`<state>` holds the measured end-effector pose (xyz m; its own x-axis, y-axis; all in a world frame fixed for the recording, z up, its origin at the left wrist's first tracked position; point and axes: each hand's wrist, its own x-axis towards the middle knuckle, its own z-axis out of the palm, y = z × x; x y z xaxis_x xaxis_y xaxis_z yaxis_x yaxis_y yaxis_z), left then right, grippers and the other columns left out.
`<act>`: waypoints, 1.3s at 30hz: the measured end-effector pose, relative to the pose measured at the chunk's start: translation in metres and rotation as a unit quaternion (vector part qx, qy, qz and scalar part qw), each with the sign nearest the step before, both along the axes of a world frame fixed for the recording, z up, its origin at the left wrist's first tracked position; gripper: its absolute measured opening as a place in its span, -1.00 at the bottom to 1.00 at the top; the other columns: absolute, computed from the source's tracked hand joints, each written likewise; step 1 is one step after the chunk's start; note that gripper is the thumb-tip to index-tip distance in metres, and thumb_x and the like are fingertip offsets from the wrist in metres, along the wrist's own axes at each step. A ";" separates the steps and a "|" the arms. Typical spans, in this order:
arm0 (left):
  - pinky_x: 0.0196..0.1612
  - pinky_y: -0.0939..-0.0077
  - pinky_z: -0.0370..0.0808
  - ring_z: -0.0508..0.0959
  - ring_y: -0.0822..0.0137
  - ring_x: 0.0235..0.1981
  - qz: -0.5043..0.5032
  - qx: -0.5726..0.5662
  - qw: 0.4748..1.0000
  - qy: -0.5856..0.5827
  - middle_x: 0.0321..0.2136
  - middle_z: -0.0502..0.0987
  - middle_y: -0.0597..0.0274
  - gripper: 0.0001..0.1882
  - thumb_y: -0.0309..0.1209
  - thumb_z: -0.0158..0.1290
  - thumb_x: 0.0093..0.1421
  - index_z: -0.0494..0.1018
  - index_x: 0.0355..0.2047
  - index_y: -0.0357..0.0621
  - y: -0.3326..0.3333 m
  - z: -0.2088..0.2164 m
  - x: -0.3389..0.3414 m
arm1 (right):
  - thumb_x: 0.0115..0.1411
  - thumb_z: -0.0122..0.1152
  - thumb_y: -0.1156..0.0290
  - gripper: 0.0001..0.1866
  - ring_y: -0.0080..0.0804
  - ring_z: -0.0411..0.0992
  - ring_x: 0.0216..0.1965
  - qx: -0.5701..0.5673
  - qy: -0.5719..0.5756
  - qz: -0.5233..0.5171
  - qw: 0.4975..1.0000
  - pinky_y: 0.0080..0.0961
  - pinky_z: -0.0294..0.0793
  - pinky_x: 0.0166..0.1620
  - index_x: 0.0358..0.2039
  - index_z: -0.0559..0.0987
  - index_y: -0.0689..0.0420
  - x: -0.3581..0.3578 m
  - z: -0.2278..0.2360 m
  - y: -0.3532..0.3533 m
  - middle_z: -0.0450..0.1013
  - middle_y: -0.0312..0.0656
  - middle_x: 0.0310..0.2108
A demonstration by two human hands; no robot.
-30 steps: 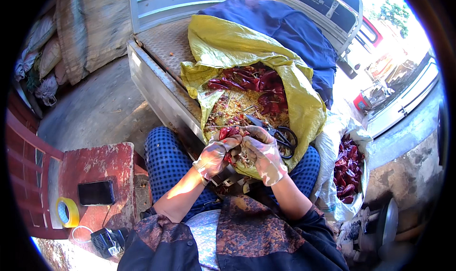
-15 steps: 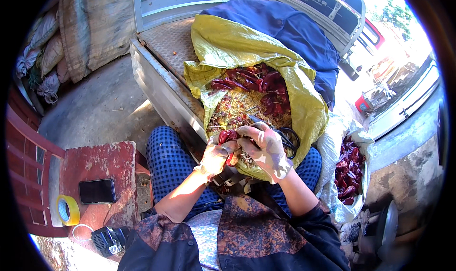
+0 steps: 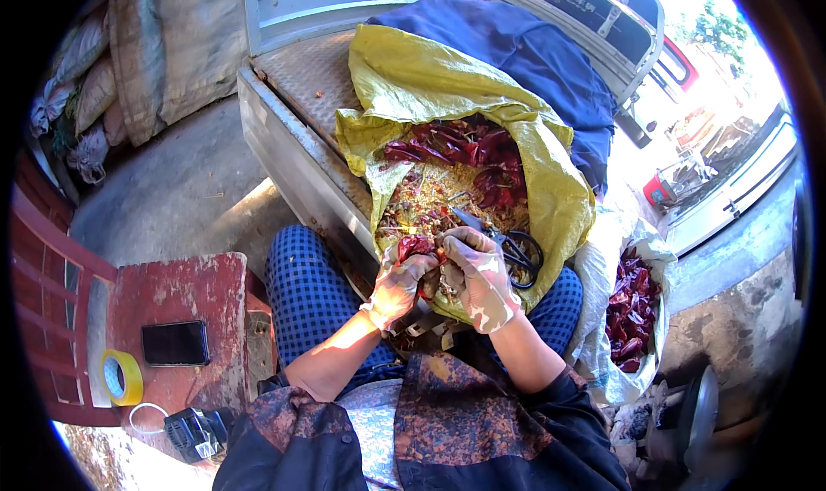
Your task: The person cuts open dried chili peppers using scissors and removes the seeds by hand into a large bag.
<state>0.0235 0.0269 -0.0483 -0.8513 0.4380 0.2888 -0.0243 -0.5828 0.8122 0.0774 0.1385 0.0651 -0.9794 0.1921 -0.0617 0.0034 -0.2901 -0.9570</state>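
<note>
My left hand, in a pale patterned glove, is closed around a dried red chili pepper. Close beside it, my right hand, gloved alike, pinches the pepper's right end with thumb and fingers. Both hands are over the near edge of an open yellow woven sack. Pale seeds and scraps fill its middle, with more dried red chilies toward the back. Scissors with black handles lie on the seeds just beyond my right hand, partly hidden by it.
A white sack of dried chilies stands at right. The yellow sack rests on a metal truck bed with dark blue cloth behind. On a worn red chair at left lie a phone, yellow tape and a black device.
My right hand has lowered slightly and its fingers have come in against the pepper. More of the scissors now shows beside it. My left hand has turned a little, still holding the pepper.
</note>
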 end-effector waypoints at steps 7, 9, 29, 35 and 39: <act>-0.46 0.47 0.34 0.39 0.34 -0.55 -0.047 0.078 0.987 -0.131 -0.60 0.38 0.23 -0.79 -0.28 0.02 0.13 0.42 -0.43 -0.20 0.002 -0.004 0.000 | 0.17 0.13 0.44 -0.91 -0.73 0.17 -0.72 -0.225 -0.096 0.025 0.969 -0.75 0.13 -0.63 -0.34 0.53 0.15 -0.004 -0.002 0.004 0.35 -0.37 -0.62; -0.48 0.51 0.38 0.43 0.34 -0.55 -0.052 0.069 0.989 -0.118 -0.55 0.44 0.20 -0.81 -0.32 0.02 0.13 0.45 -0.38 -0.21 0.002 0.009 -0.001 | 0.16 0.14 0.41 -0.90 -0.73 0.16 -0.73 -0.189 -0.085 0.009 0.978 -0.76 0.09 -0.67 -0.34 0.53 0.14 -0.005 -0.004 0.006 0.35 -0.35 -0.62; -0.65 0.61 0.32 0.39 0.40 -0.65 -0.171 0.067 0.937 -0.297 -0.57 0.42 0.17 -0.87 -0.44 -0.03 0.10 0.40 -0.37 -0.22 -0.013 0.037 -0.011 | 0.13 0.12 0.60 -0.79 -0.65 0.40 -0.26 0.271 0.114 0.108 0.950 -0.69 0.39 -0.16 -0.19 0.55 0.21 -0.022 -0.003 0.028 0.48 -0.32 -0.30; -0.67 0.68 0.27 0.33 0.48 -0.70 -0.243 0.068 0.920 -0.301 -0.60 0.39 0.25 -0.89 -0.45 -0.02 0.15 0.40 -0.35 -0.23 -0.020 0.056 -0.012 | 0.07 0.13 0.65 -0.84 -0.57 0.44 -0.33 0.300 0.120 0.072 0.944 -0.64 0.42 -0.22 -0.30 0.56 0.25 -0.023 -0.003 0.031 0.51 -0.22 -0.39; -0.68 0.67 0.27 0.32 0.49 -0.73 -0.215 0.026 0.926 -0.310 -0.61 0.39 0.27 -0.92 -0.46 -0.02 0.16 0.40 -0.38 -0.22 -0.021 0.060 -0.010 | 0.08 0.13 0.60 -0.89 -0.57 0.44 -0.37 0.387 0.133 0.034 0.912 -0.63 0.42 -0.26 -0.35 0.55 0.26 -0.016 -0.002 0.021 0.50 -0.25 -0.44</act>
